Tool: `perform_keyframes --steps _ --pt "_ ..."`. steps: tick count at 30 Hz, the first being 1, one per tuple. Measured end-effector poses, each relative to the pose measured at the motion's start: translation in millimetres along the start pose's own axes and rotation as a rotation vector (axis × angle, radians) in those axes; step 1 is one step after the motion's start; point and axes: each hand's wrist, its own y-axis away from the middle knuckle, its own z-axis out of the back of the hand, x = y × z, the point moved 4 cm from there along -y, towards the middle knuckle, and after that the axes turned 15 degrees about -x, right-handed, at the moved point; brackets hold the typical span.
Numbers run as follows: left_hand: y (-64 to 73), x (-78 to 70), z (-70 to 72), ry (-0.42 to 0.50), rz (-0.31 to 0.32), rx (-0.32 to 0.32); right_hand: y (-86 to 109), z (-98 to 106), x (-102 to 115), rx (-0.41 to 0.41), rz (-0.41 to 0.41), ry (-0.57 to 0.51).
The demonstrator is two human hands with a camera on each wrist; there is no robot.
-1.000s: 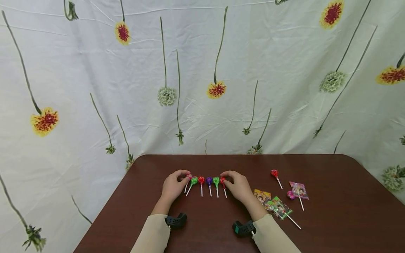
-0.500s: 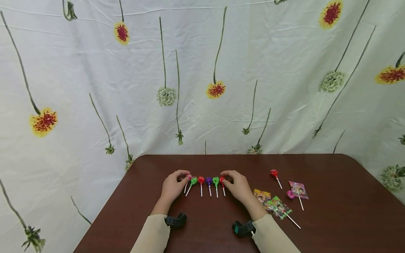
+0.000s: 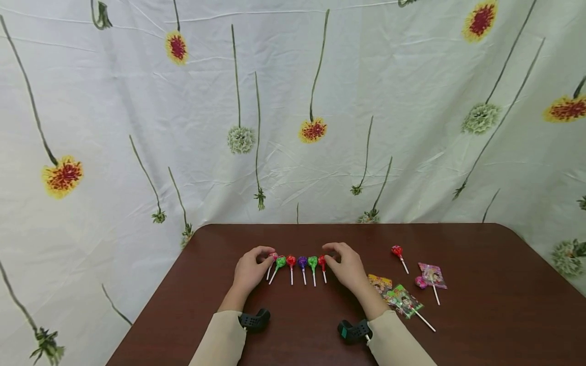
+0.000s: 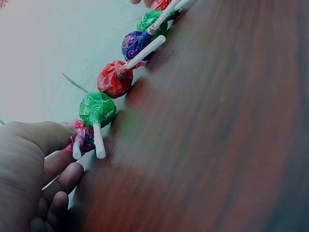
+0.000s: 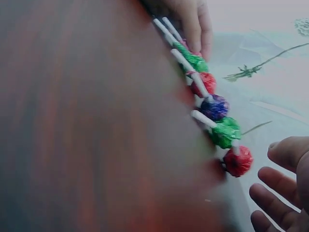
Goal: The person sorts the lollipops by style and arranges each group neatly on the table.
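Several wrapped lollipops lie in a row across the table, sticks toward me. At the row's left end my left hand point(image 3: 248, 269) pinches a pink lollipop point(image 4: 82, 134) between thumb and fingers. Beside it come a green lollipop point(image 3: 281, 262), a red lollipop point(image 3: 291, 260), a purple lollipop point(image 3: 302, 262) and another green lollipop point(image 3: 313, 261). A second red lollipop point(image 5: 238, 161) ends the row on the right. Just beyond it my right hand point(image 3: 347, 268) holds nothing; the right wrist view shows its thumb and fingers apart and a gap to the candy.
Right of my right forearm lie a yellow packet point(image 3: 379, 282) and a green packet point(image 3: 405, 300) with a white stick. Farther right are a loose red lollipop point(image 3: 398, 251) and a pink packet point(image 3: 432, 275) beside a pink lollipop point(image 3: 420, 282). A flowered cloth point(image 3: 284, 168) hangs behind the table point(image 3: 293, 330).
My right hand has let go of the red lollipop at the right end and moved slightly right. That lollipop's stick shifted a little left earlier. The left hand stays in place.
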Motion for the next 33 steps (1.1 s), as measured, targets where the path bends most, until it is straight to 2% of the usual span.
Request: perform_keyframes --steps 5,15,26,33 --pt "0.4 -0.2 0.5 0.004 -0.003 0.001 -7.6 16 -1 -0.047 -0.028 0.003" --pt "0.5 -1.0 1.2 0.006 -0.005 0.001 -18.8 57 -23 -0.121 -0.044 0.058" --pt "1.4 1.1 0.2 0.001 -0.008 0.001 -23.8 97 -45 -0.152 -0.133 0.173" --pt "0.8 -0.8 0.9 0.011 -0.003 0.005 -25.2 110 -58 -0.164 -0.169 0.221"
